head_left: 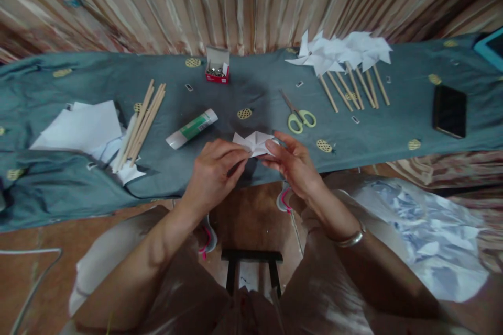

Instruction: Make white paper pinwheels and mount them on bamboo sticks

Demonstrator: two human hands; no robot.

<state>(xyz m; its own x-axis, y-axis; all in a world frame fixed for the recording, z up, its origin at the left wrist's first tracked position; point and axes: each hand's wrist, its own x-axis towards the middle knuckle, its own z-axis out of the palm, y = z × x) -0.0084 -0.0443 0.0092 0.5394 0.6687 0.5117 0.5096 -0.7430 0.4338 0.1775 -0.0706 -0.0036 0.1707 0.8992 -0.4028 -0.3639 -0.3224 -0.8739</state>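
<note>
Between my two hands, over the table's near edge, is a small white folded paper pinwheel [256, 141]. My left hand [218, 167] pinches its left side between thumb and fingers. On the other side my right hand [293, 159] grips it, thumb on top and fingers beneath. A glue stick [192, 129] with a green label lies just beyond my left hand. Scissors [299, 115] with pale green handles rest beyond my right hand. Farther back, finished paper pinwheels [341, 52] on wooden sticks [357, 86] lie in a row.
Loose wooden sticks [145, 120] and white paper sheets [84, 125] lie at the left. A small open red box [217, 65] of metal pins stands at the back. To the right is a dark phone [450, 111]. A plastic bag [432, 241] with paper pieces sits beside my leg.
</note>
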